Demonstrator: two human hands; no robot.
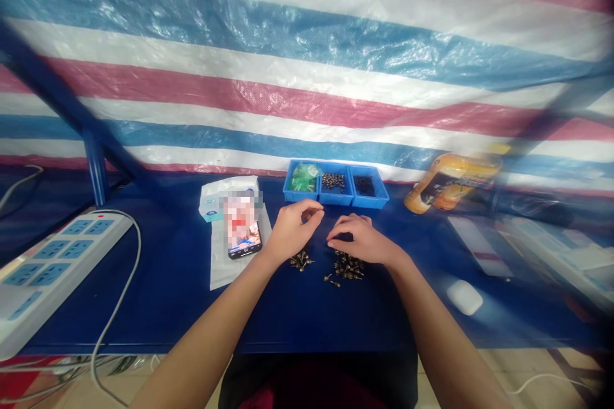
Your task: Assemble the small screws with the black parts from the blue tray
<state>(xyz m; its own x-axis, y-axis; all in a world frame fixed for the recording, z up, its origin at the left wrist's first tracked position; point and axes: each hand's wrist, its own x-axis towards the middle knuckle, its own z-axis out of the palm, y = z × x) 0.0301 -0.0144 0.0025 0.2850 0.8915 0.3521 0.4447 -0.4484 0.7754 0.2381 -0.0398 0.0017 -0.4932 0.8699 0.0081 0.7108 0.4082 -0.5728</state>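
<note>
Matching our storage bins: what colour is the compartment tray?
The tray is bright blue, as the head view shows.

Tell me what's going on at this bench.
A person works bare-handed at a blue-topped bench. Their left hand is just above a small pile of metal fasteners, and their right hand is over a larger pile. Just beyond are blue compartment trays holding green packets and dark small parts.

A workshop is shown by a striped tarpaulin wall (307, 77), blue table (167, 307), parts trays (336, 184) and power strip (62, 275)
</note>
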